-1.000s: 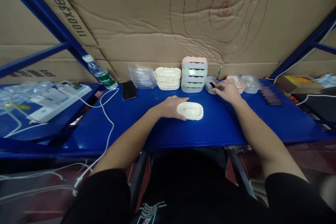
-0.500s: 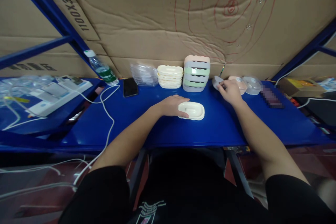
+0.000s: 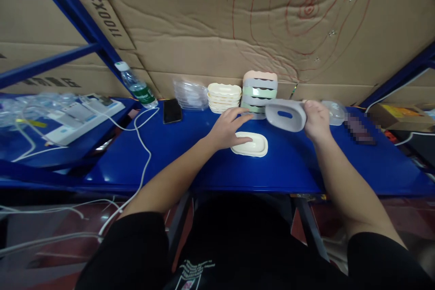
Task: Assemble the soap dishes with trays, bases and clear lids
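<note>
In the head view, the grey shell [image 3: 285, 123] is right of centre in the frame, held above the desk [image 3: 272, 174] and tilted so that its hollow side and slotted floor face the camera. The right hand [image 3: 316, 120] grips it by its right end. It looks like thin moulded plastic: probably light, fairly stiff with a little give along the wall, and smooth enough to slide if pinched loosely. The short rounded ends and the rim seem the best places to take hold; squeezing mid-wall might flex it.

The cream dish [image 3: 254, 148] lies flat on the desk at the centre of the frame, hollow side up. The left hand [image 3: 226, 131] is open over its left end, fingers spread and thumb reaching across the hollow; whether the thumb touches it, I cannot tell. The dish also looks light and rigid, easiest to lift by its raised rim, and likely to skid on the glossy desk if pushed.

Behind them, at mid-frame, a cream stack [image 3: 224, 97] of similar dishes sits nested beside a coloured stack [image 3: 260, 93] of peach, grey and green shells, partly hidden by the grey shell. Left of these are nested clear covers [image 3: 190, 95], which look thin and easily dented. Toward the right, a clear-topped container [image 3: 335, 112] stands beyond the right hand; its contents are too blurred to make out. The capped bottle [image 3: 137, 88], at left, leans; its liquid level is unclear.
</note>
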A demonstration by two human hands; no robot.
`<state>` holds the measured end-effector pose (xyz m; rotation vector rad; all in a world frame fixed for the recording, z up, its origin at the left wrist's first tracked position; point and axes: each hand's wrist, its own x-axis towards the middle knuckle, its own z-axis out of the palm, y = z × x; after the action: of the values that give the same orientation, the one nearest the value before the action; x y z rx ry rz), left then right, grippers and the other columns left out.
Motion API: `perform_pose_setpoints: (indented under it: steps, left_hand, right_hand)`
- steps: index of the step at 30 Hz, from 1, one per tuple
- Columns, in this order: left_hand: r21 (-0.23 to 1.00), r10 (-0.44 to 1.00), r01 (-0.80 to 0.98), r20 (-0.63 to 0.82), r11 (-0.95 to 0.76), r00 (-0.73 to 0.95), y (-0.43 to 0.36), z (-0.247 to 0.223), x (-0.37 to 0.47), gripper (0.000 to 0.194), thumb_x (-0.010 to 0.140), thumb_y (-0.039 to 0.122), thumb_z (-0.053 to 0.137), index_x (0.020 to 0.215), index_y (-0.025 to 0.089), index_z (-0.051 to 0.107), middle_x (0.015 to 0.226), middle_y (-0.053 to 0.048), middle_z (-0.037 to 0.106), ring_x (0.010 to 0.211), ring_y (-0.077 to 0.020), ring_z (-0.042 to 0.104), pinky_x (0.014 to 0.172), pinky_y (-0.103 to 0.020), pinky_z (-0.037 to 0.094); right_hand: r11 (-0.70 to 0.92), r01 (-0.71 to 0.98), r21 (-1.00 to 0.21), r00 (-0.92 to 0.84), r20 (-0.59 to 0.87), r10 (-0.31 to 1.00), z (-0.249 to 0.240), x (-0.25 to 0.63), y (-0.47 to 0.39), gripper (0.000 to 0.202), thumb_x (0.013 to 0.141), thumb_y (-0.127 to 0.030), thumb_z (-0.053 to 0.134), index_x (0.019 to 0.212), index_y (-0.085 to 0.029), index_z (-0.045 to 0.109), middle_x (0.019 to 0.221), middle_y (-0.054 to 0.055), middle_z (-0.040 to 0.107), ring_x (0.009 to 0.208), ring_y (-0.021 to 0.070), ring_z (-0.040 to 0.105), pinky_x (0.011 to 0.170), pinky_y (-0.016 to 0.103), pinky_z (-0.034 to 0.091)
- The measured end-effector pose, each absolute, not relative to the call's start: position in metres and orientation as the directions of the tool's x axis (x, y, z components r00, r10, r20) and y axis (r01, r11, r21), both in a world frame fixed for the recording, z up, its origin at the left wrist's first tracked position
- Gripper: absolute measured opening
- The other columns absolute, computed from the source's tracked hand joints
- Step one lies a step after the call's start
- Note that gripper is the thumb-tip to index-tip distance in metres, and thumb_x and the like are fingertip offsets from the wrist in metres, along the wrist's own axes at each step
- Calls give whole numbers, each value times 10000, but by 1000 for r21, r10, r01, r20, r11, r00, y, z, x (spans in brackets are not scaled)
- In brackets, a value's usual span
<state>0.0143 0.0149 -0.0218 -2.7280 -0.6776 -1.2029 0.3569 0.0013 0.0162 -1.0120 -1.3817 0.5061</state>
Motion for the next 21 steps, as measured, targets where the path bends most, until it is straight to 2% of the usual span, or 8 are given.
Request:
perform_pose_setpoints:
  steps: [3, 6, 9, 12, 17, 19, 21]
  left_hand:
    - [44, 315, 407, 710, -912, 630, 14, -25, 16, 964, 880, 787, 837, 1654, 299, 530, 1666, -211, 573, 1502, -428, 592, 1225, -654, 509]
    - [27, 304, 415, 723, -910, 620, 13, -27, 16, 1057, 869, 787, 846, 1716, 310, 432, 1729, -241, 488, 1562, -465, 537, 1249, -686, 481]
    - [66, 343, 444, 738, -894, 581, 11, -25, 15, 1072, 924, 712, 825, 1773, 328, 294, 1773, -237, 441, 1613, -466, 493, 1279, -698, 453]
    - [119, 399, 448, 690, -886, 604, 9, -19, 12, 1119, 935, 631, 825, 1804, 296, 203, 1763, -234, 471, 1621, -460, 494, 1300, -686, 447]
    - [197, 495, 470, 541, -860, 680, 12, -9, 1, 1224, 818, 630, 925, 1781, 190, 311, 1675, -263, 572, 1543, -473, 575, 1282, -649, 482]
    - [235, 541, 492, 478, -838, 692, 14, -8, -1, 1258, 772, 656, 955, 1763, 163, 356, 1656, -275, 587, 1522, -475, 593, 1262, -636, 501]
    - [269, 583, 518, 417, -812, 698, 15, -10, -1, 1267, 752, 671, 963, 1756, 167, 378, 1646, -270, 599, 1508, -472, 607, 1243, -631, 513]
  right_hand:
    - [509, 166, -845, 78, 526, 847, 6, 323, -14, 748, 885, -978, 644, 670, -284, 468, 615, -42, 403, 540, 149, 391, 491, 326, 344]
    - [407, 49, -912, 13, 408, 913, -3, 300, -21, 738, 939, -1004, 509, 746, -291, 512, 654, -17, 470, 605, 188, 521, 569, 367, 491]
    - [293, 6, -956, -100, 291, 951, -9, 293, -19, 783, 960, -1022, 392, 955, -285, 657, 760, 48, 628, 806, 283, 704, 690, 460, 610]
    - [227, 15, -974, -180, 220, 959, -15, 298, -11, 859, 944, -1033, 398, 1156, -268, 727, 841, 90, 710, 918, 338, 761, 742, 516, 657]
    - [267, 161, -950, -46, 263, 964, -24, 310, 4, 687, 910, -941, 655, 1077, -281, 751, 833, 34, 728, 825, 283, 750, 755, 490, 679]
    - [311, 220, -925, -89, 299, 950, -25, 315, 7, 698, 899, -919, 697, 1177, -282, 758, 984, 52, 797, 914, 288, 775, 834, 504, 687]
    - [409, 262, -874, -232, 354, 906, -26, 318, 7, 829, 875, -933, 711, 1390, -284, 722, 1277, 113, 815, 1114, 333, 789, 978, 562, 673]
